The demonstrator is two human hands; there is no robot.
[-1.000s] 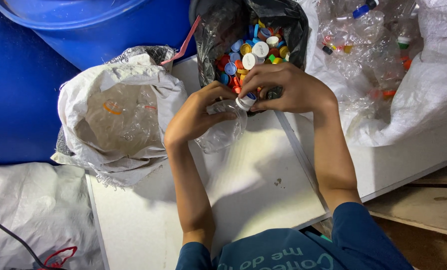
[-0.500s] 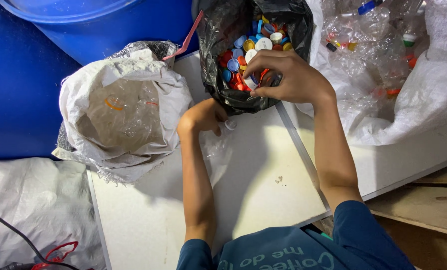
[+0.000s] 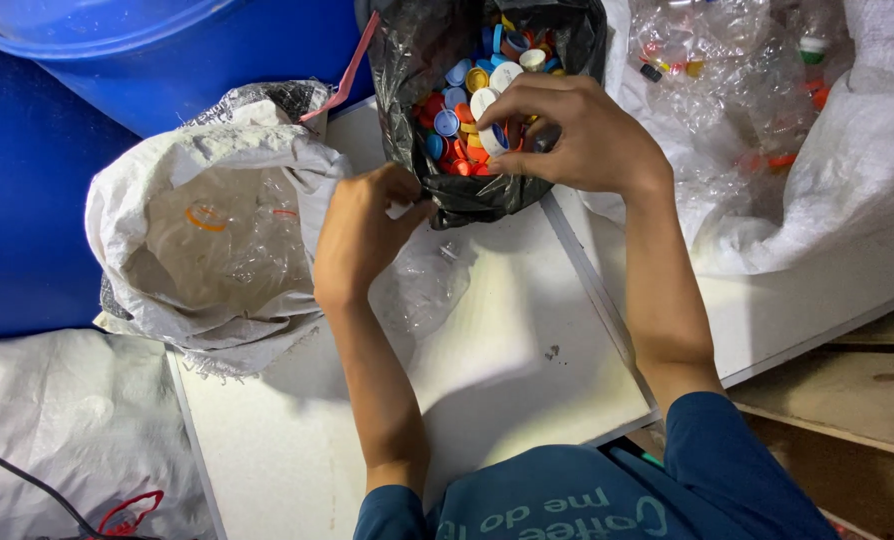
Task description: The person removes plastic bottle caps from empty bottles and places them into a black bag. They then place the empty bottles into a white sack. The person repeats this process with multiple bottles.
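My left hand (image 3: 359, 230) grips a clear, crushed plastic bottle (image 3: 422, 285) by its neck, over the white table (image 3: 487, 390). My right hand (image 3: 567, 135) pinches a bottle cap (image 3: 494, 139) at the mouth of a black plastic bag (image 3: 437, 60). That bag is filled with several coloured bottle caps (image 3: 467, 100) in blue, red, orange and white. The two hands are a short way apart, left one just beside the bag's lower edge.
A white woven sack (image 3: 207, 230) holding clear bottles lies open at the left. Another white sack (image 3: 767, 110) with crushed bottles lies at the right. A blue barrel (image 3: 167, 50) stands behind. Wooden boards (image 3: 847, 390) lie at the lower right.
The hands have come apart. My right hand moved up to the black bag with the cap; my left hand drew the bottle down and left, toward the open white sack.
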